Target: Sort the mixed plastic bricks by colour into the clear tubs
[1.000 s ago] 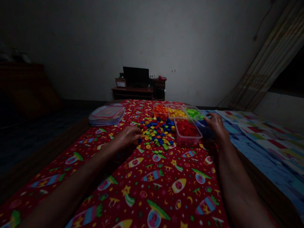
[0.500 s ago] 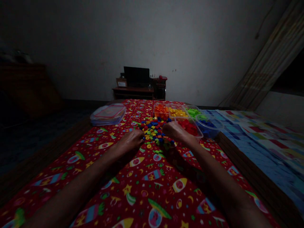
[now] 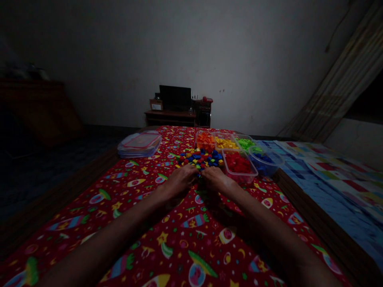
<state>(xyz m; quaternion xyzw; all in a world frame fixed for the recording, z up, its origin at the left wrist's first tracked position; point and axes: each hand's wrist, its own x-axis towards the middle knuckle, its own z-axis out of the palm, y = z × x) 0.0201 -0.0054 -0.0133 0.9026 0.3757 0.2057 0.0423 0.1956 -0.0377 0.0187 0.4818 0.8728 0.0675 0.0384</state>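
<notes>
left hand and right hand sit close together, fingers curled down at the near edge of the brick pile; can't tell if either pinches a brick. pile lies on the red sheet, just beside the red tub, with orange tub, yellow tub, green tub and blue tub nearby.

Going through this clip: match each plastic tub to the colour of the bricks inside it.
Tubs:
1. tub farthest right
2. front tub
3. tub farthest left
4. second tub from left

Colours:
A. yellow
B. blue
C. orange
D. red

Pairs: 1-B, 2-D, 3-C, 4-A
</notes>
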